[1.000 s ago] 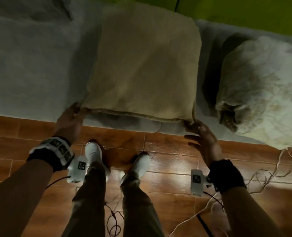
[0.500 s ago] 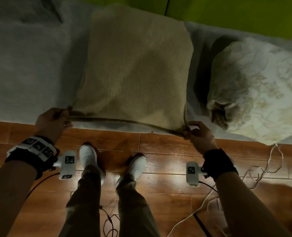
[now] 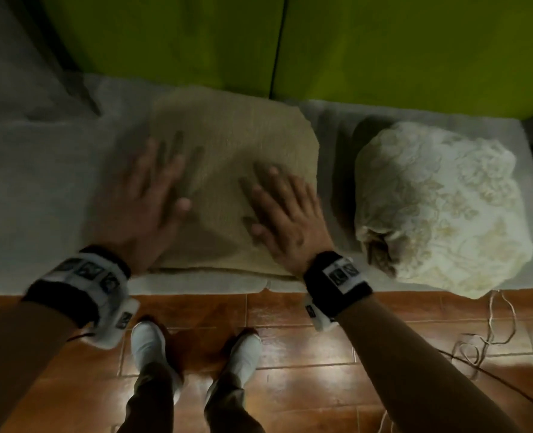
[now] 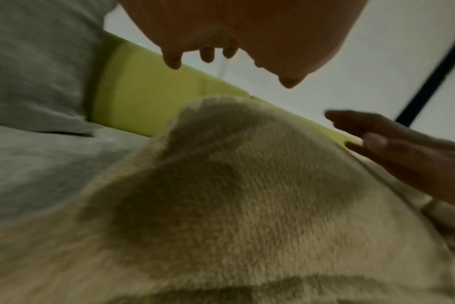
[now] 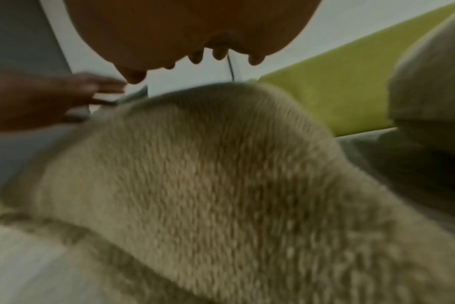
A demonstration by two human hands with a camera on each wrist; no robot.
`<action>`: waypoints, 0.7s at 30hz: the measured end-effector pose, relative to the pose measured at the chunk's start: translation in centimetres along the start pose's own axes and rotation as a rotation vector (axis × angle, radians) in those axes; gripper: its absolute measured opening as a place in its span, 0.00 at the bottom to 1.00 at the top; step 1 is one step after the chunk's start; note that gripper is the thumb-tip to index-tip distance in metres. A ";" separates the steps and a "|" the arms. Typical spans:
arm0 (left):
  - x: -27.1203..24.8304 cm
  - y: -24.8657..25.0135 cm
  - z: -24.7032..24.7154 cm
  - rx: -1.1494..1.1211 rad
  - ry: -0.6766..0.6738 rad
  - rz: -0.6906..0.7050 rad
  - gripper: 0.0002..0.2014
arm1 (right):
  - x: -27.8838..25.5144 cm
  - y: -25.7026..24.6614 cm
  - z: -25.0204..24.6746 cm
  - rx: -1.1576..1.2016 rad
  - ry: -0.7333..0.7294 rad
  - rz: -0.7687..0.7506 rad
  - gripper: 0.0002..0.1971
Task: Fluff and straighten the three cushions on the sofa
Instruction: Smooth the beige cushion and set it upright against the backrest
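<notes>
From my feed, the cushion (image 3: 237,157) under the hands is a plain tan-beige with a nubbly woven look, and the second cushion (image 3: 440,207) to its right is cream-white with a pale gold floral or leafy pattern, though the dim light leaves me unsure of the motif. The sofa (image 3: 40,182) cover reads as flat grey, the wall panels (image 3: 383,51) behind it are bright yellow-green split by a dark seam, and the floor (image 3: 305,354) is glossy reddish-brown tile with pale grout lines. I see white shoes (image 3: 148,345), olive-brown trousers, brown sleeves, and black wristbands (image 3: 337,279) carrying white tags with black square markings.
</notes>
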State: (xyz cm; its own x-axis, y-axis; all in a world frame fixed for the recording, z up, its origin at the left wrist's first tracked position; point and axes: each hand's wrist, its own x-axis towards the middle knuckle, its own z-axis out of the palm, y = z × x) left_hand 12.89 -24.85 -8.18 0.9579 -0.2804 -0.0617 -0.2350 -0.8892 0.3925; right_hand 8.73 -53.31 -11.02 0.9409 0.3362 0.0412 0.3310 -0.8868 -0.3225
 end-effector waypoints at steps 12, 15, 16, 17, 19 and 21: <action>0.3 -1.2 8.4 0.107 -0.254 -0.152 0.40 | 0.6 1.0 6.0 -0.043 -0.290 0.180 0.38; -1.3 -2.6 8.1 -0.030 -0.327 -0.268 0.44 | -0.5 1.4 5.9 -0.006 -0.248 0.182 0.41; -2.0 -3.0 8.1 -0.064 -0.352 -0.290 0.45 | -1.5 1.7 6.1 0.026 -0.227 0.210 0.41; -2.7 -3.4 8.2 -0.081 -0.370 -0.306 0.46 | -2.8 2.1 6.4 0.071 -0.214 0.256 0.41; -4.2 -3.9 8.3 -0.103 -0.397 -0.350 0.47 | -6.0 2.7 7.1 0.210 -0.228 0.393 0.43; -5.6 -4.5 8.5 -0.169 -0.371 -0.410 0.47 | -9.3 3.1 7.2 0.377 -0.270 0.561 0.45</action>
State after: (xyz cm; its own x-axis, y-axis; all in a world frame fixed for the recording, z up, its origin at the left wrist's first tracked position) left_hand 7.18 -22.38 -17.41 0.8358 -0.0599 -0.5458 0.2026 -0.8903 0.4079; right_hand 0.48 -56.85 -19.23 0.8951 -0.0278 -0.4449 -0.2895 -0.7952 -0.5327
